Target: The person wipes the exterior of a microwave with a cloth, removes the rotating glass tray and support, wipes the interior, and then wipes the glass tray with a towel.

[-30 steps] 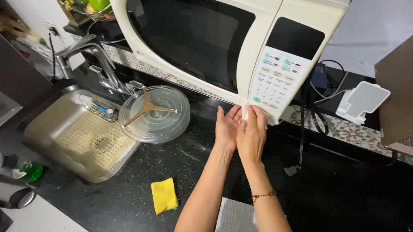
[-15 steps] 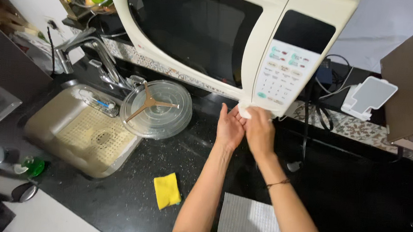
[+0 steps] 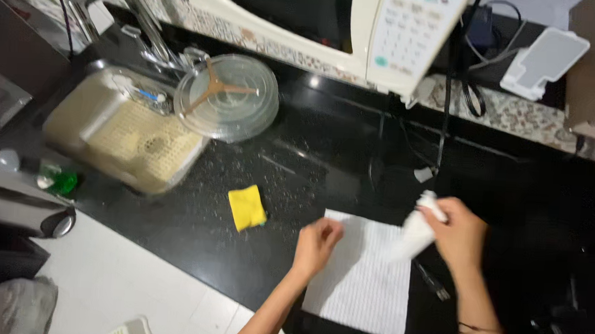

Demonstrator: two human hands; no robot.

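A white paper towel sheet [image 3: 363, 281] lies flat on the black countertop [image 3: 311, 168]. My left hand [image 3: 317, 245] rests on its upper left corner, fingers curled onto the sheet. My right hand [image 3: 455, 233] hovers over the sheet's upper right corner, closed around a crumpled white wad of paper [image 3: 417, 231]. A folded yellow cloth [image 3: 247, 208] sits on the counter left of the sheet. The white microwave [image 3: 361, 19] stands tilted at the back, its keypad panel above my right hand.
A glass turntable plate with its roller ring [image 3: 225, 104] rests at the edge of the steel sink [image 3: 124, 132]. A tap [image 3: 124, 12] stands behind it. Black cables [image 3: 446, 107] hang down from the microwave's right side. A white stand [image 3: 545, 62] sits at the back right.
Both hands have dropped from the microwave's lower front corner to the counter. The left hand now rests on the flat paper towel; the right still holds the white wad. The view has tilted downward.
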